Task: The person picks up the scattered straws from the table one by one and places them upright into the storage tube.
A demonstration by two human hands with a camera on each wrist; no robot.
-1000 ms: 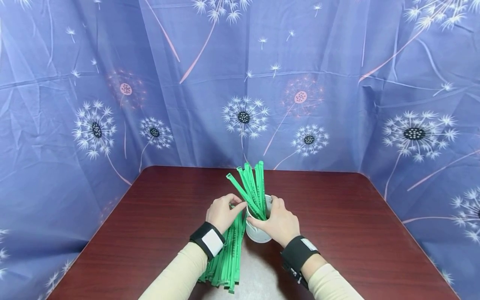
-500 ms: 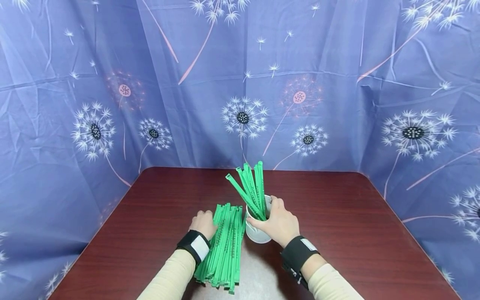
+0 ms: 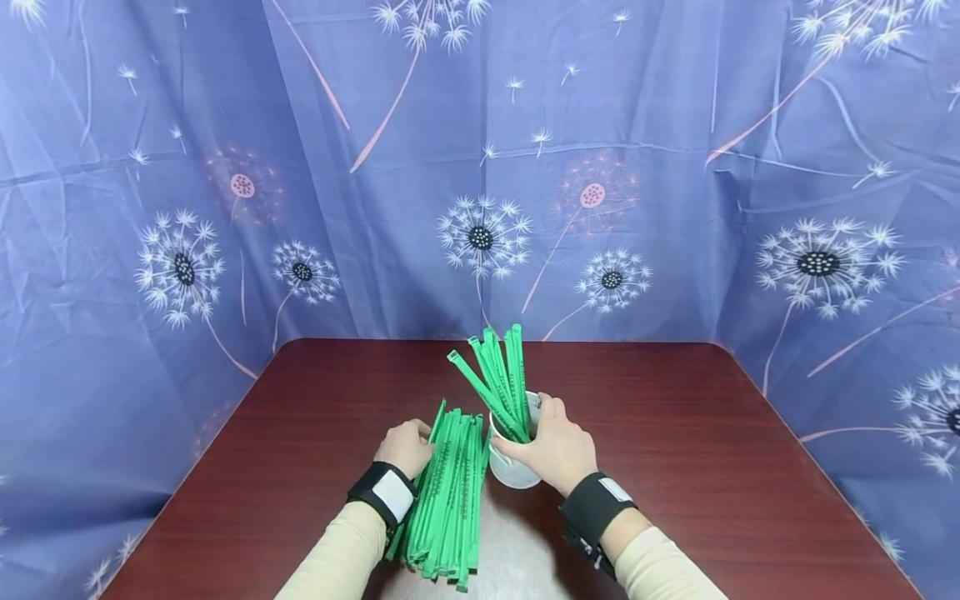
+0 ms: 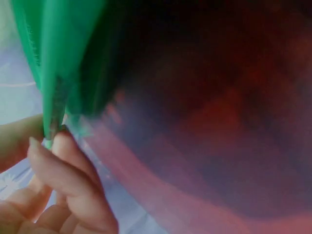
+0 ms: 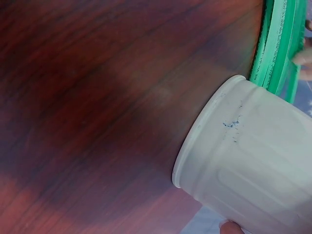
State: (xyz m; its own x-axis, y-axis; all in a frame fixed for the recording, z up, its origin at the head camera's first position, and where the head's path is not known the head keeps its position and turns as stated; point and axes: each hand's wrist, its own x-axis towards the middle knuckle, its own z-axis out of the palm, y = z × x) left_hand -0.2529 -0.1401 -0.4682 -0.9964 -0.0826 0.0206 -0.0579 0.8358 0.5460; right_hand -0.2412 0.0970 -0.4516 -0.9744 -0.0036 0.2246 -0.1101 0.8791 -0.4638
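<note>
My left hand (image 3: 407, 448) is at the left side of a pile of long green cable ties (image 3: 450, 500) with printed lettering. In the left wrist view, its thumb and fingers (image 4: 68, 180) pinch the end of a green cable tie (image 4: 53, 100), which tilts up from the pile's edge in the head view. Just right of the pile stands a white cup (image 3: 513, 476), and my right hand (image 3: 558, 446) grips it around the rim. Several upright green cable ties (image 3: 508, 379) lean inside, square heads up. The right wrist view shows the cup's side (image 5: 253, 146) on the table.
A dark red wood-grain table (image 3: 645, 392) bears everything. Behind and beside it hangs a blue curtain (image 3: 420, 275) with a dandelion print. Black wrist straps (image 3: 596, 510) sit on both wrists.
My left hand has moved left and down from beside the cup to the pile's left edge, where a cable tie now lifts between its fingers. My right hand stays on the cup.
</note>
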